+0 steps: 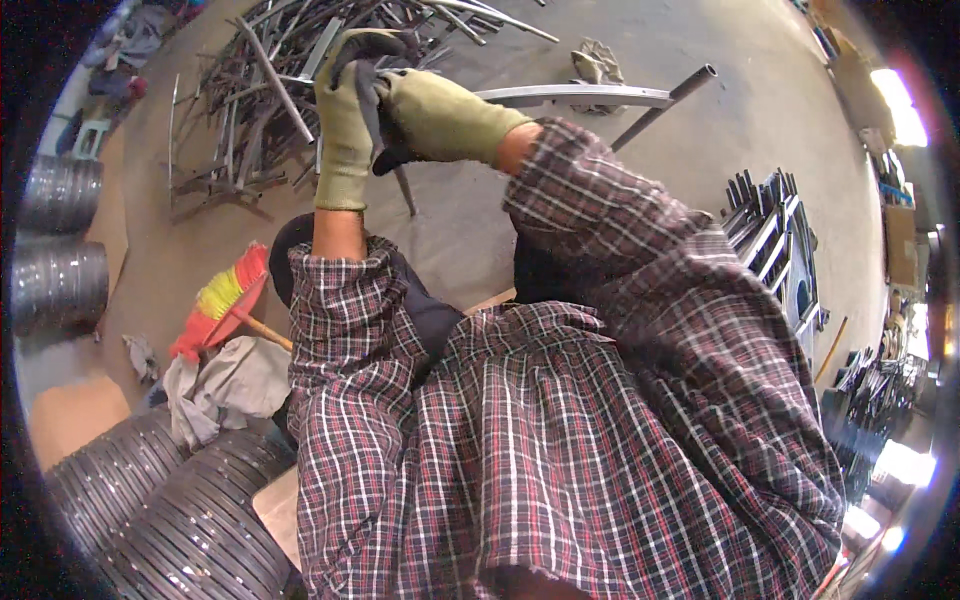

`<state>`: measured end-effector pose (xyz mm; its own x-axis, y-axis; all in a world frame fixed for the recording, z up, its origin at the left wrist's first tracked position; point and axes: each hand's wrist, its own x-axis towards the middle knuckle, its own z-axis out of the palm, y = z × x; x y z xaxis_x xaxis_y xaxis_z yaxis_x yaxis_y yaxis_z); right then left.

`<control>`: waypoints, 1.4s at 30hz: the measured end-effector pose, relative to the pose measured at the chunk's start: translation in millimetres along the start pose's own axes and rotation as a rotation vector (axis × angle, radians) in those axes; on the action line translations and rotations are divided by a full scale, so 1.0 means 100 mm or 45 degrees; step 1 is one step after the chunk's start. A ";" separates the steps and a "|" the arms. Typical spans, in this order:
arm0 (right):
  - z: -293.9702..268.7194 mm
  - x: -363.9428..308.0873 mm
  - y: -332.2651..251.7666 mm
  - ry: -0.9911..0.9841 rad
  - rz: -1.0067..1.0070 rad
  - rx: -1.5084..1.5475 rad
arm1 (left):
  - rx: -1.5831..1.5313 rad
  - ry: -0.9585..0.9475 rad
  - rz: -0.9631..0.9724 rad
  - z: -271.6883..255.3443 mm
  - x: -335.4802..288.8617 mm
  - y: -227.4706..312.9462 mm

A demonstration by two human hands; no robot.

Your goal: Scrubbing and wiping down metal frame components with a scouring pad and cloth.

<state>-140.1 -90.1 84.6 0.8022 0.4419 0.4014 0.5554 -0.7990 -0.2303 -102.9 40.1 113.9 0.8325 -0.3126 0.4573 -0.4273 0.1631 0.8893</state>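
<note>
Both hands wear gloves with pale green backs and dark coated fingers. They meet at the upper left, close against each other, over one end of a metal frame (570,95). This frame has a flat silver bar running right to a dark round tube, and another dark leg points down below the gloves. My left hand (350,110) is closed at the frame's end, with its fingers curled. From the right, my right hand (435,113) comes in closed at the same spot. The gloves cover the part being gripped, so the exact contact is hidden.
A tangled pile of metal tubes (255,110) lies behind the hands. A crumpled cloth (597,65) sits on the floor beyond the bar. Stacked frames (775,235) stand at right. At left are a red-yellow broom (225,300), a grey cloth (230,385) and black coils (190,520).
</note>
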 end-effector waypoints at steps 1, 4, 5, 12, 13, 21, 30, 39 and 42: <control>-0.11 -0.02 -0.08 -0.120 0.107 0.142 | -0.188 0.075 -0.238 -0.05 -0.05 -0.08; -0.41 -0.13 0.01 -0.020 -0.150 0.137 | -0.095 -0.037 0.117 0.05 -0.07 -0.06; -0.46 -0.13 0.09 -0.273 0.011 0.244 | -0.195 0.049 0.072 0.01 -0.03 -0.13; -0.09 0.01 0.22 -0.164 -0.005 -0.026 | -0.134 0.187 0.170 0.20 0.02 -0.15; -0.04 -0.02 0.30 -0.154 -0.155 -0.158 | -0.092 0.066 0.250 0.20 0.11 -0.18; -0.38 -0.35 0.17 -0.258 0.218 -0.144 | 0.230 0.159 0.221 0.02 -0.03 -0.21; -0.23 -0.11 -0.08 -0.296 0.217 -0.126 | 1.106 -0.001 1.047 -0.58 0.02 -0.96; -0.25 -0.20 0.03 -0.233 0.186 -0.156 | 0.332 0.084 0.130 0.24 -0.08 -0.24; -0.41 -0.51 0.07 0.013 0.201 -0.046 | 0.409 0.028 0.330 0.46 -0.11 0.03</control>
<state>-185.7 -135.3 99.2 0.8765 0.3057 0.3720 0.4143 -0.8725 -0.2592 -129.1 0.4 111.4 0.6887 -0.2789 0.6693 -0.7093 -0.0679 0.7016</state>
